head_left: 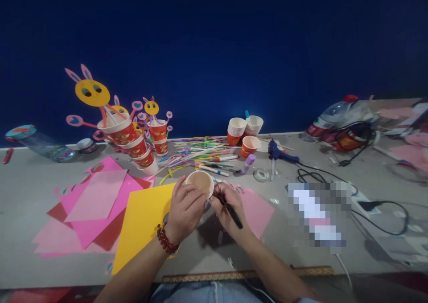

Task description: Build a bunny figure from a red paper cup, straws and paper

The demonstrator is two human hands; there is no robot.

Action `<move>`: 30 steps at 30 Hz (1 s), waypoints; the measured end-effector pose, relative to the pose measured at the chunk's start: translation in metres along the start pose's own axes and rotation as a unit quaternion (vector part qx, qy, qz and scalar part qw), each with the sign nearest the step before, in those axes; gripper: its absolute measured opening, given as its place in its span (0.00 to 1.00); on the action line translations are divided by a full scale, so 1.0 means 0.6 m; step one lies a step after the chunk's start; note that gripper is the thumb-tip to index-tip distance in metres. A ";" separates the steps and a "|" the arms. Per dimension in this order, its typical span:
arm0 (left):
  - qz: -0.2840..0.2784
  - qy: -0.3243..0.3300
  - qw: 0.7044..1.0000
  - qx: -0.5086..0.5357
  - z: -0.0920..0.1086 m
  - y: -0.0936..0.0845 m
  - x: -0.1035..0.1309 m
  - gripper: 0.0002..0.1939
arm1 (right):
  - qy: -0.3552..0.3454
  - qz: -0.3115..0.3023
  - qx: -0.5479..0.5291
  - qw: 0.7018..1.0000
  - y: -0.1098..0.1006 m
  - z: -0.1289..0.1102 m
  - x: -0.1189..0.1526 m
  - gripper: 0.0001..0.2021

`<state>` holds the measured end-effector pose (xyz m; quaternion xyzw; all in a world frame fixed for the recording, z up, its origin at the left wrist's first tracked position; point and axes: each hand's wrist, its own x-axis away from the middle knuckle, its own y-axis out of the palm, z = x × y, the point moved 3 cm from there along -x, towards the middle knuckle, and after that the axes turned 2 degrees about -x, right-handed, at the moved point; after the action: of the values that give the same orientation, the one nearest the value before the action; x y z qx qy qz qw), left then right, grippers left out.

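Note:
A paper cup (199, 181) with a white rim is tilted so that its inside shows, in front of the middle of the table. My left hand (188, 207) is closed on it, fingers over the near side of the rim, with a red bead bracelet on the wrist. My right hand (227, 205) is closed beside the cup on a thin dark tool with a black handle (234, 216). The tool's tip is hidden near the fingers and the cup's edge. Yellow paper (143, 223) lies under and left of my left hand, pink paper (257, 211) beyond my right hand.
Decorated cup stacks (122, 131) stand at the back left, beside pink sheets (96, 196). Coloured sticks (200, 153) and stacked cups (236, 131) are at the back middle. A blue glue gun (281, 153), its cable, a tape roll (261, 174) and a bottle (329, 118) are rightward.

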<state>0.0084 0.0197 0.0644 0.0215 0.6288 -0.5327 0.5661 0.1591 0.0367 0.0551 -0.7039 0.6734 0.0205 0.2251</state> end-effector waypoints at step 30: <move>0.020 -0.059 0.997 0.054 0.007 0.008 0.003 0.08 | -0.105 0.055 0.026 0.993 -0.001 -0.003 0.002 0.07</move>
<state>0.0138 0.0180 0.0610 0.0337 0.5641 -0.5548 0.6106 0.1594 0.0349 0.0563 -0.6540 0.6838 0.0888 0.3110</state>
